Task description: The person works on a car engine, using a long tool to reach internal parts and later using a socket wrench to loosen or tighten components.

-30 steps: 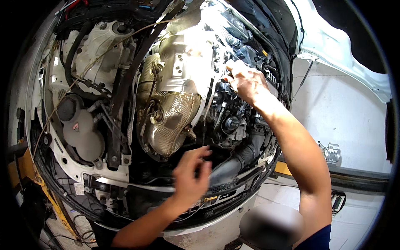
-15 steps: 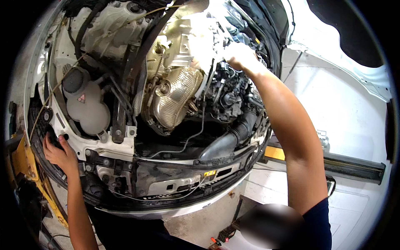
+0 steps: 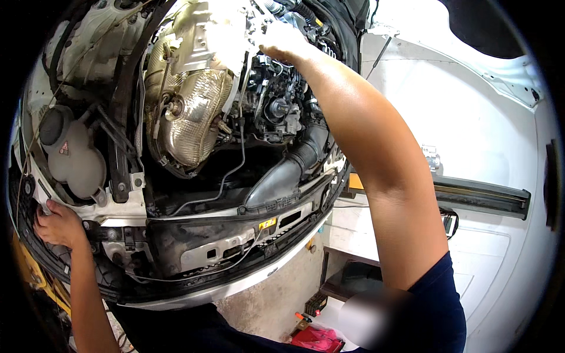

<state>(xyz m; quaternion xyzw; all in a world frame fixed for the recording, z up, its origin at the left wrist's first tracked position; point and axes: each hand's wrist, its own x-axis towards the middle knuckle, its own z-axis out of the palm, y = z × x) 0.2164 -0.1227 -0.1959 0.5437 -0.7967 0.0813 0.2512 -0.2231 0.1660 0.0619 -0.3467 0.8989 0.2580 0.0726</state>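
Note:
At the front left corner of the engine bay, my left hand (image 3: 60, 226) is closed over the edge of the black front trim (image 3: 99, 281), thumb upward. Just behind it stands a cloudy plastic coolant tank (image 3: 76, 159) with a grey cap. My right arm stretches far over the bay. Strong glare washes out my right hand (image 3: 285, 42) above the engine (image 3: 279, 103), near its bright top; its fingers and anything in them cannot be made out. Left of that hand lies a shiny dimpled metal heat shield (image 3: 194, 120).
A black air duct (image 3: 276, 185) runs from the engine to the front crossmember (image 3: 206, 244). A thin grey cable (image 3: 226, 170) crosses the dark gap. The white raised hood (image 3: 494, 76) is at the right. Below the bumper are a pink cloth (image 3: 318, 339) and a yellow metal frame (image 3: 35, 265).
My view has shifted to the right, so the engine bay sits further left. My left hand's fingers are more bent over the trim edge. The right hand remains over the engine.

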